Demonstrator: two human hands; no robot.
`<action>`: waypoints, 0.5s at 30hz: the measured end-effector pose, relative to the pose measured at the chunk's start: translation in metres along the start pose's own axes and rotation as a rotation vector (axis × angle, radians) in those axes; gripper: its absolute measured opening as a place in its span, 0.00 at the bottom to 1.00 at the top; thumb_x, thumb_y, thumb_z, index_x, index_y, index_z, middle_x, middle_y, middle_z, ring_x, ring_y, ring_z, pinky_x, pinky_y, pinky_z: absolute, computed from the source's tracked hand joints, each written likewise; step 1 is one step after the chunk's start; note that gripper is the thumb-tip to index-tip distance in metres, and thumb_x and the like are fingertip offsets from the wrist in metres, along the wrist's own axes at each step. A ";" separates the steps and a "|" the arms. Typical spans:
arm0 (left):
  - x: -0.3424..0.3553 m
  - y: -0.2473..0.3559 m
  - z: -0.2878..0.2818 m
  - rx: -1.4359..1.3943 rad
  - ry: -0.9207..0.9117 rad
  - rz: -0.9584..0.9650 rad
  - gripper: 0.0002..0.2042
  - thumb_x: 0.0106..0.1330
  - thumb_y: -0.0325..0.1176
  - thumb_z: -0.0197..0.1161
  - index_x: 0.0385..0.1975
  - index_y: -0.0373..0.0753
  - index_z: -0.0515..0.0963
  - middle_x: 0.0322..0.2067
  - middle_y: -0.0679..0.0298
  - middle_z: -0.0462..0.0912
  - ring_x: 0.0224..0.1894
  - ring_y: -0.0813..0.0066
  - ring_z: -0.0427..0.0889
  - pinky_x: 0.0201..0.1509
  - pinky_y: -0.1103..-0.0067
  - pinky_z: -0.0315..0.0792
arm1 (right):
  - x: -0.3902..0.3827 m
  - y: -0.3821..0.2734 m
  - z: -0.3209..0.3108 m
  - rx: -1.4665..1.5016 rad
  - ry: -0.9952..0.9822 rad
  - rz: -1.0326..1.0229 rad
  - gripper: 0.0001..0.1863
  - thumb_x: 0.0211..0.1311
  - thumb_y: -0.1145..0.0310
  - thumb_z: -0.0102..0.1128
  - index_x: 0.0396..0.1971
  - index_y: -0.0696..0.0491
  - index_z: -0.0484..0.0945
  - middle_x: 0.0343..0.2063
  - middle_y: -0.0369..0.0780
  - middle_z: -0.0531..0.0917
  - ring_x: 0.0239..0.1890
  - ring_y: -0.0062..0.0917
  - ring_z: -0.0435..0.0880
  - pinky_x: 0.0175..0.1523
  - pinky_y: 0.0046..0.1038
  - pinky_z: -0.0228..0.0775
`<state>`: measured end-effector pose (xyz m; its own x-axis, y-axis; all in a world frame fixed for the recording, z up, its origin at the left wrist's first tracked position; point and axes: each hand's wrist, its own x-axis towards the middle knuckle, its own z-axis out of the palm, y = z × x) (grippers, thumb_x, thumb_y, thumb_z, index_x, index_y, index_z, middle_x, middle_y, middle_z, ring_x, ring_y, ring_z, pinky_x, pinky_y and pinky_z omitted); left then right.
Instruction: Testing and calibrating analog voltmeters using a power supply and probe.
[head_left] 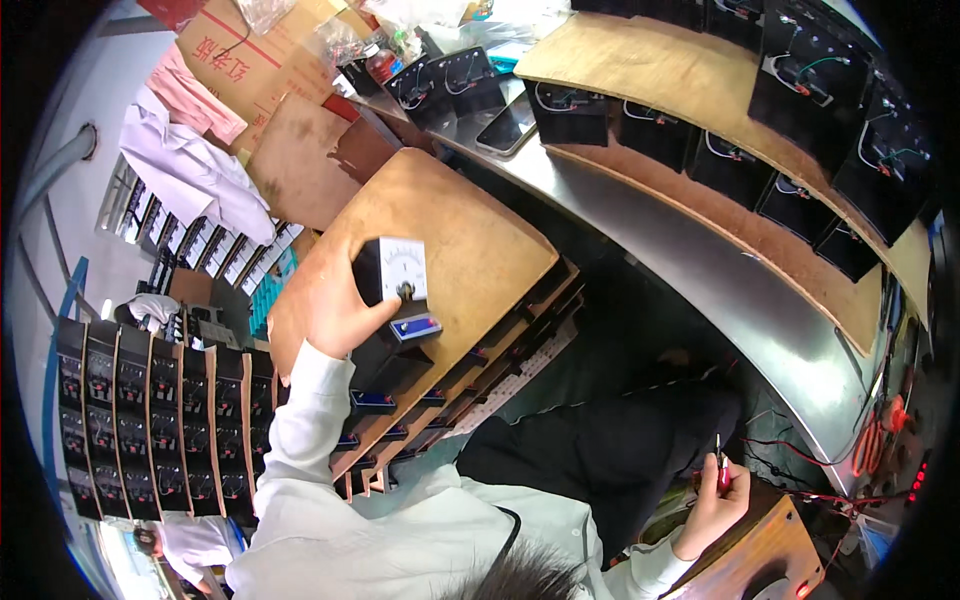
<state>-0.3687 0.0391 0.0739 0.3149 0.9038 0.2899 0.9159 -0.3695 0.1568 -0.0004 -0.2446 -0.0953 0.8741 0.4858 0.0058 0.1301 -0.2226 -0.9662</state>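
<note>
My left hand (335,312) is wrapped round a black analog meter (403,268) with a white dial face. The meter stands on the top wooden board (470,230) of a stack, and my thumb lies by the lower part of its dial. A blue terminal strip (416,327) with a red spot shows at its near end. Low on the right, away from the meter, my right hand (715,508) pinches a small red-handled tool (722,474) with a thin tip pointing up. Its exact kind is too small to tell.
On the right, a metal bench (690,260) carries wooden shelves of black boxes with wires (655,135). A phone (507,124) lies on the bench. Red-handled scissors (868,445) hang by red cables. Racks of meters (150,420) stand at left; two other people are farther off.
</note>
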 end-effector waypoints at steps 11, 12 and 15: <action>0.061 0.018 -0.005 0.335 -0.286 0.340 0.55 0.37 0.47 0.83 0.70 0.38 0.62 0.67 0.50 0.66 0.73 0.46 0.58 0.71 0.43 0.49 | -0.012 -0.002 -0.019 -0.212 0.050 -0.059 0.11 0.48 0.69 0.80 0.26 0.57 0.85 0.22 0.44 0.84 0.23 0.32 0.85 0.31 0.29 0.75; 0.080 0.059 -0.018 0.181 -0.160 0.526 0.53 0.40 0.39 0.82 0.71 0.38 0.61 0.68 0.49 0.66 0.74 0.48 0.57 0.71 0.48 0.52 | -0.011 -0.012 -0.018 -0.190 0.043 -0.064 0.11 0.48 0.69 0.79 0.27 0.58 0.85 0.22 0.43 0.84 0.23 0.32 0.85 0.31 0.29 0.74; 0.134 0.206 -0.027 -0.147 0.184 0.871 0.45 0.46 0.32 0.77 0.69 0.36 0.65 0.67 0.51 0.68 0.71 0.49 0.64 0.72 0.61 0.57 | -0.012 -0.027 -0.022 -0.274 0.078 -0.103 0.12 0.49 0.68 0.79 0.27 0.58 0.85 0.22 0.43 0.84 0.24 0.33 0.84 0.32 0.29 0.74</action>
<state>-0.1448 0.0780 0.1701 0.8258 0.2467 0.5071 0.3266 -0.9423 -0.0734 -0.0039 -0.2632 -0.0638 0.8819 0.4532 0.1299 0.3317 -0.4008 -0.8540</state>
